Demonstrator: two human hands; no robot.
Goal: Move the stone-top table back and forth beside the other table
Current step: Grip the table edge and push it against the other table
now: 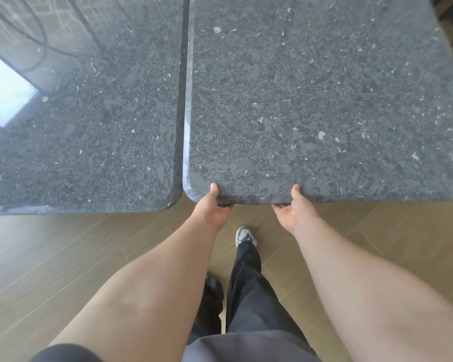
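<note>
both hands, left hand [211, 210] and right hand [293, 211], grip stone-top table [324, 100] near edge

1. I see the stone-top table [324, 100] on the right, the other table [76, 113] on the left, only a narrow gap between them.
2. My left hand [212, 207] and right hand [293, 210] grip its near edge.
3. My shoe [245, 235] stands on the floor [63, 257] below, between my arms.

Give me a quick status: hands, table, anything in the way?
Left hand and right hand grip the stone-top table near edge. Narrow gap to other table. Nothing in the way.
</note>
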